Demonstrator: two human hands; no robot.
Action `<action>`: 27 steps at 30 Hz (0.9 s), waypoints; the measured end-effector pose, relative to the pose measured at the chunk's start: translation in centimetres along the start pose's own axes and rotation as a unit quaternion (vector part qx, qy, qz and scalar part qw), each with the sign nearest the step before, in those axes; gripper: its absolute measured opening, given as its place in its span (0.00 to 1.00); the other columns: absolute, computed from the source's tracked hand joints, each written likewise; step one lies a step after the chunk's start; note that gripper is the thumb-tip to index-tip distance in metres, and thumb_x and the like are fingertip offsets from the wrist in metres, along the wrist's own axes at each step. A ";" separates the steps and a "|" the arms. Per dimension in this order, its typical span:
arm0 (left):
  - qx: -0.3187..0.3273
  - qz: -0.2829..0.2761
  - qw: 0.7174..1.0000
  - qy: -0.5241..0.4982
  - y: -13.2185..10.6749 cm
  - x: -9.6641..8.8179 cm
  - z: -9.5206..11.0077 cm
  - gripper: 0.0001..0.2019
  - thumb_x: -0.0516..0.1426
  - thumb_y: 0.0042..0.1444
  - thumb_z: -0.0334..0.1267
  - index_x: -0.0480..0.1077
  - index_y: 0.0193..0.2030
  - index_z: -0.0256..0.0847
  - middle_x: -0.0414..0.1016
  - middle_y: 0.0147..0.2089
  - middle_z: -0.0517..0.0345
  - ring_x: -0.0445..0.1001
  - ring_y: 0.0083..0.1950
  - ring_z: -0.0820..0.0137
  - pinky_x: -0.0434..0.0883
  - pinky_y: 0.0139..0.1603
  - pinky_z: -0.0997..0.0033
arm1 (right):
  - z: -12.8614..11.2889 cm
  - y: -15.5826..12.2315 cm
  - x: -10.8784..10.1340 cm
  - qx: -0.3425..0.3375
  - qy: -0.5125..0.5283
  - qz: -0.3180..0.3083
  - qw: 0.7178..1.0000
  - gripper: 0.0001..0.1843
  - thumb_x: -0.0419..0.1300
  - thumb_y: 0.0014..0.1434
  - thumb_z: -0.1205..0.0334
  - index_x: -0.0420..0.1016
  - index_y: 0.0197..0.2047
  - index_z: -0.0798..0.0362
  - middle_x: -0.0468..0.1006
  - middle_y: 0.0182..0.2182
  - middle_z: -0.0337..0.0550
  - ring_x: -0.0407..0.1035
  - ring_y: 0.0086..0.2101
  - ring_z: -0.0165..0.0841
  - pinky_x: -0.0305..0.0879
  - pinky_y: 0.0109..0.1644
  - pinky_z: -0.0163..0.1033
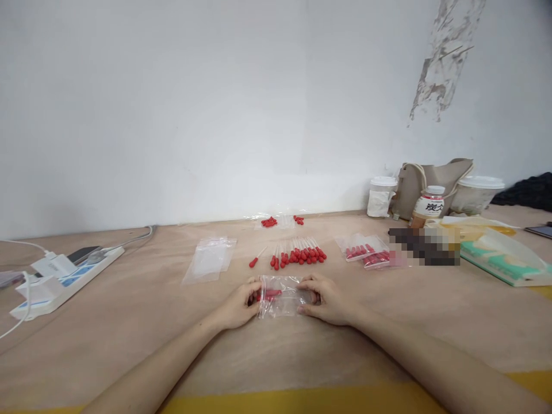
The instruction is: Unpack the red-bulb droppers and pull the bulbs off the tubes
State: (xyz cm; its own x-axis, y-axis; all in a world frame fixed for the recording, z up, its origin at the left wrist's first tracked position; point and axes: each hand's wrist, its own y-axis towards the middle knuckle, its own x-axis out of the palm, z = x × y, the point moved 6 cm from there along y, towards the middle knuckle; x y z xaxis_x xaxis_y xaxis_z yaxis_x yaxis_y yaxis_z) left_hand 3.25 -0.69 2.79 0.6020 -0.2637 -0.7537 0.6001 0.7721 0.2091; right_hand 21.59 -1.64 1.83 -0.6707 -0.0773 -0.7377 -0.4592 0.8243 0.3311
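Observation:
Between my two hands lies a clear zip bag (284, 298) with a red-bulbed dropper (271, 293) at its left end; how many are inside I cannot tell. My left hand (241, 303) grips the zip edge, fingers curled. My right hand (330, 300) pinches the bag's right end between thumb and fingers. Just beyond, a row of glass droppers with red rubber bulbs (306, 254) lies with tips pointing away. One dropper (254, 261) lies apart to the left. Flat zip bags (209, 260) rest farther left, and filled bags of droppers (366, 251) to the right.
At the back are more bags with red bulbs (269, 221). A power strip (86, 282) with chargers and cables lies left. On the right stand a lidded cup (382, 196), a bottle (428, 208), a beige bag (407, 190) and a green tissue pack (504, 261).

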 end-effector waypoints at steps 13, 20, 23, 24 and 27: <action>-0.072 0.093 0.992 -0.054 -1.9 -2.5 -2.1 0.07 0.52 0.53 0.40 0.62 0.37 0.40 0.68 0.32 0.60 0.66 0.31 0.74 0.63 0.32 0.74 | 0.2 -0.2 -0.3 -0.026 0.016 -0.011 0.999 0.19 0.61 0.46 0.57 0.71 0.42 0.55 0.68 0.35 0.42 0.62 0.26 0.26 0.62 0.33 0.34; -0.089 0.049 0.988 -0.112 -2.5 -2.7 -2.8 0.12 0.56 0.50 0.42 0.65 0.38 0.39 0.70 0.36 0.58 0.69 0.36 0.72 0.67 0.38 0.71 | 0.2 -0.3 -0.5 -0.029 0.014 -0.018 0.999 0.17 0.61 0.46 0.57 0.71 0.40 0.54 0.68 0.35 0.42 0.62 0.27 0.26 0.61 0.33 0.34; -0.102 0.077 0.979 -0.157 -1.9 -1.8 -3.5 0.13 0.59 0.46 0.42 0.66 0.37 0.38 0.70 0.36 0.57 0.71 0.37 0.71 0.68 0.41 0.68 | 0.1 -0.3 -0.6 -0.035 0.014 -0.016 0.999 0.16 0.61 0.47 0.56 0.71 0.38 0.54 0.68 0.34 0.41 0.61 0.27 0.26 0.61 0.33 0.34; -0.110 0.097 0.973 -0.175 -1.8 -1.8 -3.8 0.14 0.61 0.44 0.42 0.66 0.36 0.38 0.70 0.36 0.57 0.71 0.38 0.70 0.68 0.42 0.67 | 0.1 -0.3 -0.5 -0.036 0.016 -0.016 0.999 0.15 0.61 0.47 0.56 0.71 0.38 0.54 0.68 0.34 0.41 0.61 0.27 0.26 0.61 0.33 0.34; -0.140 0.160 0.952 -0.220 -1.5 -1.9 -4.5 0.17 0.64 0.38 0.41 0.66 0.33 0.37 0.71 0.33 0.59 0.73 0.36 0.69 0.69 0.41 0.66 | 0.3 -0.3 -0.5 -0.039 0.022 -0.014 0.999 0.15 0.61 0.47 0.57 0.71 0.38 0.54 0.68 0.34 0.41 0.61 0.27 0.26 0.61 0.32 0.33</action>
State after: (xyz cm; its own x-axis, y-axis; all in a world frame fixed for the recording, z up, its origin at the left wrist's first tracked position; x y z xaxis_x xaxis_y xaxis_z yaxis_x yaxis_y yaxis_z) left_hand -1.14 1.28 1.14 0.9298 -0.1587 -0.3321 0.2223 0.9612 0.1633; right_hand 22.20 -1.72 1.94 -0.6815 -0.1256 -0.7209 -0.5208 0.7754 0.3572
